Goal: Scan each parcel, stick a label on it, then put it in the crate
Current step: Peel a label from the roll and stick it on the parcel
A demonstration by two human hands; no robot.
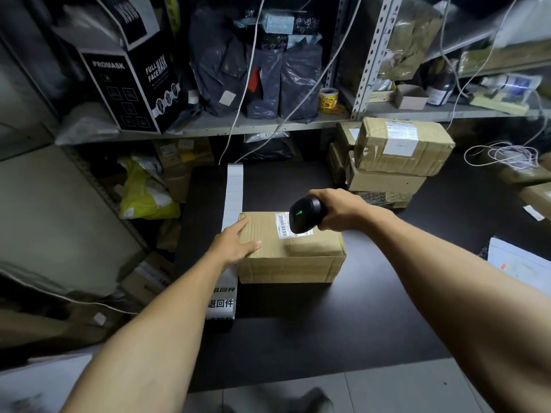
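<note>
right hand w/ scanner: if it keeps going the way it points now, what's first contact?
Likely the barcode label on top of the cardboard parcel. The right hand aims the scanner down-left at it; the gap looks small, though depth is unclear.

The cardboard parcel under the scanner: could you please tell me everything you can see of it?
The cardboard parcel is a closed brown box wrapped in clear tape, sitting flat on the black table. A white barcode label lies on its top. The left hand rests open on its near-left corner; the right hand holds a black scanner just above the label. Its left edge overlaps a white label strip.
</note>
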